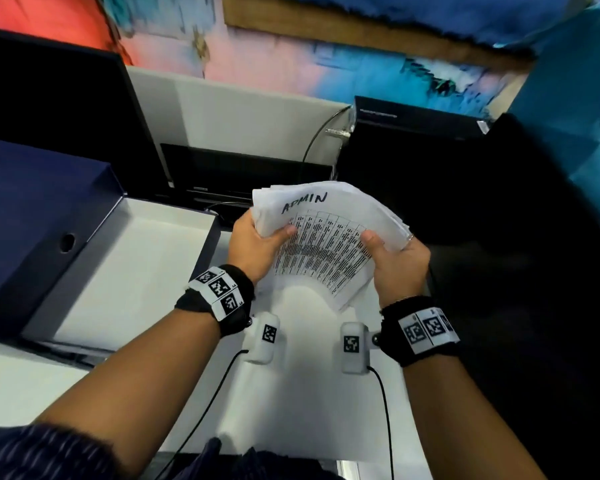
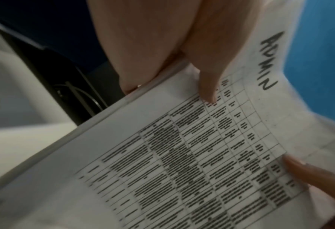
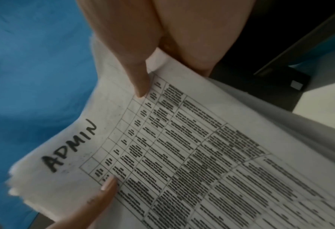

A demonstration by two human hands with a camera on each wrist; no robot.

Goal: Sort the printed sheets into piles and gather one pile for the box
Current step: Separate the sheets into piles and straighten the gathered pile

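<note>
Held up over the white bench (image 1: 305,403), a bowed stack of printed sheets (image 1: 329,244), top page a ruled table with "ADMIN" handwritten along its far edge. Left hand (image 1: 257,249) clamped on the stack's left edge, thumb (image 2: 205,74) pressed on the top page, fingers curled behind. Right hand (image 1: 395,261) clamped on the right edge in like manner, thumb (image 3: 135,74) on the printed table, fingers hidden under the paper. Stack arched upward between the two grips, far edges fanned and uneven, near edge hanging clear of the bench.

To the left on the bench, an open box (image 1: 132,271), white inside with dark blue walls, its dark blue lid (image 1: 32,209) just beside it on the left. Far beyond, a dark monitor (image 1: 59,109) at left and a black unit (image 1: 413,147) at right, with a cable (image 1: 312,143) between them. White tagged modules and black straps at both wrists.
</note>
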